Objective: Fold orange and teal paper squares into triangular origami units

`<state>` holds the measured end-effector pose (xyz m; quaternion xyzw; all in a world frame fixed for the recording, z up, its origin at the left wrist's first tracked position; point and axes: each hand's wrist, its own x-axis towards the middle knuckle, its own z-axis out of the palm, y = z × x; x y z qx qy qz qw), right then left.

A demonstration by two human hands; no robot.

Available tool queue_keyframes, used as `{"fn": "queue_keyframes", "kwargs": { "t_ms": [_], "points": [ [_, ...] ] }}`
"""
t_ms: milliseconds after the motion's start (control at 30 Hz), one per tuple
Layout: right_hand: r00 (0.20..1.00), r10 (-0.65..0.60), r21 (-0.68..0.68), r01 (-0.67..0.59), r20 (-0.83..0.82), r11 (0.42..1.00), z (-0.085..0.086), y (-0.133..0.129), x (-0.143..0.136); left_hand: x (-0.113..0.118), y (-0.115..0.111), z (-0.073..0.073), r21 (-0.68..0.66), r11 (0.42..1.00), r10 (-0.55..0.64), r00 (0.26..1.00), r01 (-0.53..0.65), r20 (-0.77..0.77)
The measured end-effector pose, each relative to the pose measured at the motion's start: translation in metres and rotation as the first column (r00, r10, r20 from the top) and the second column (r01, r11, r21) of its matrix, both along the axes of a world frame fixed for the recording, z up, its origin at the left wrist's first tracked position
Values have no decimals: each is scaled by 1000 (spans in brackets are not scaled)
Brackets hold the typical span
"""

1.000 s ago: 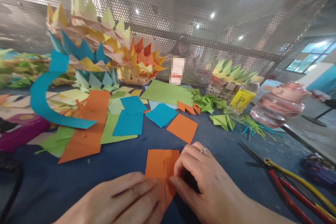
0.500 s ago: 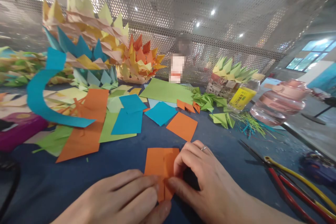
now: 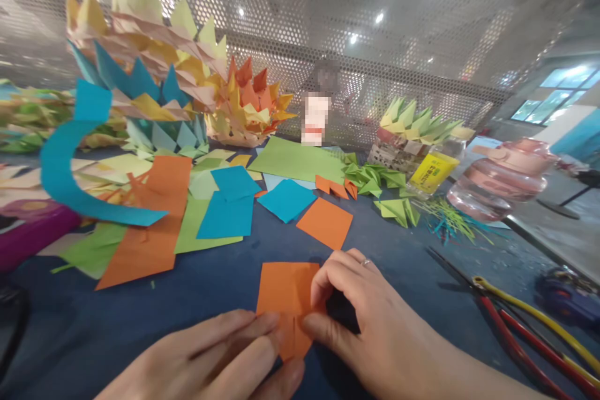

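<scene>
A small orange sheet of paper point(image 3: 287, 284) lies on the dark blue tabletop in front of me, its lower corners folded inward to meet along a middle line. My left hand point(image 3: 225, 350) presses the lower left fold, fingers together on top and thumb at the bottom point. With thumb and curled fingers, my right hand point(image 3: 356, 312) grips the right edge; a ring is on one finger. Just beyond is another orange square point(image 3: 325, 223), with a blue square point(image 3: 287, 200) to its left. Both hands partly cover the folded part.
Long-nosed pliers or scissors with red and yellow handles point(image 3: 510, 312) lie at right. Behind them stand a pink water bottle point(image 3: 501, 181) and a yellow-labelled bottle point(image 3: 434, 170). Folded-paper flower shapes point(image 3: 154, 81) rise at back left. A purple tool point(image 3: 37, 231) sits at far left.
The fingers of my left hand have shifted slightly on the fold, and the lower part of the orange paper looks flatter. My right hand keeps almost the same place.
</scene>
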<state>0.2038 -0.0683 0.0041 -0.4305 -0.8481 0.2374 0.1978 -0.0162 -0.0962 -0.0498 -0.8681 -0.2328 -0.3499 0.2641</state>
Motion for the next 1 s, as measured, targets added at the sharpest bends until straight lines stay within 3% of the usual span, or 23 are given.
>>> {"fn": "queue_keyframes", "kwargs": {
  "t_ms": [267, 600, 700, 800, 1000],
  "points": [
    [999, 12, -6, -12, 32, 1000, -1, 2, 3, -2, -3, -2, -13, 1000, 12, 1000, -12, -4],
    [997, 33, 96, -26, -75, 995, -3, 0, 1, 1, -4, -2, 4, 999, 38, 999, -38, -13],
    [994, 68, 188, -51, -84, 981, -1, -3, -1, 1, -4, -2, 9, 999, 36, 999, -36, -7],
    [985, 169, 351, -149, -29, 925, -1, -5, -1, 0, -5, -2, 17, 999, 31, 999, -30, -18],
    [950, 301, 598, -291, 86, 747, -10, -6, 4, 0, -5, -1, 9, 998, 60, 998, -60, -25]
  ]
}}
